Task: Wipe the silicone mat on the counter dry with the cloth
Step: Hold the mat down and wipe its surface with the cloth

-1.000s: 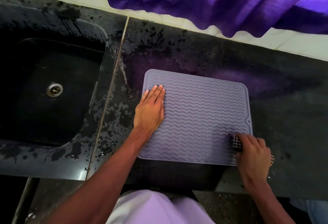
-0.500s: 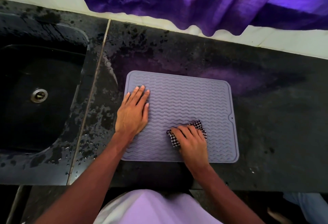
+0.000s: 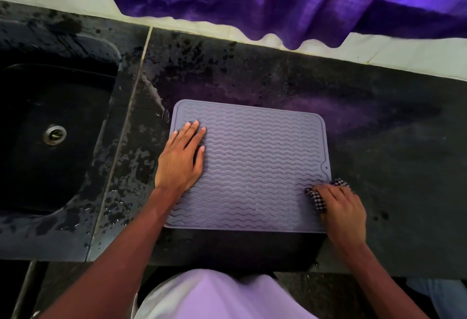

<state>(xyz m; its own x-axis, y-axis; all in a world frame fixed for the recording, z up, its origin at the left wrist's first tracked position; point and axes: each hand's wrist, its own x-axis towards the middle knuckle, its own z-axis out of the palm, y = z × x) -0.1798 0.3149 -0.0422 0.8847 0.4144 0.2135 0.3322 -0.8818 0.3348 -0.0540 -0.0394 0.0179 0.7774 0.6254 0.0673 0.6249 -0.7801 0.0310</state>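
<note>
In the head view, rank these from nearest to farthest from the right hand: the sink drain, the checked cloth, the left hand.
1. Checked cloth, held in the right hand.
2. Left hand, flat on the silicone mat's left side.
3. Sink drain, far left.

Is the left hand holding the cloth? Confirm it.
No, the left hand lies flat on the silicone mat; the right hand grips the checked cloth.

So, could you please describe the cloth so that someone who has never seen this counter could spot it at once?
On the dark counter, right of the sink, lies a ribbed lilac mat. At its near right edge the right hand grips the cloth, bunched small. It is the only black-and-white checked thing there.
</note>
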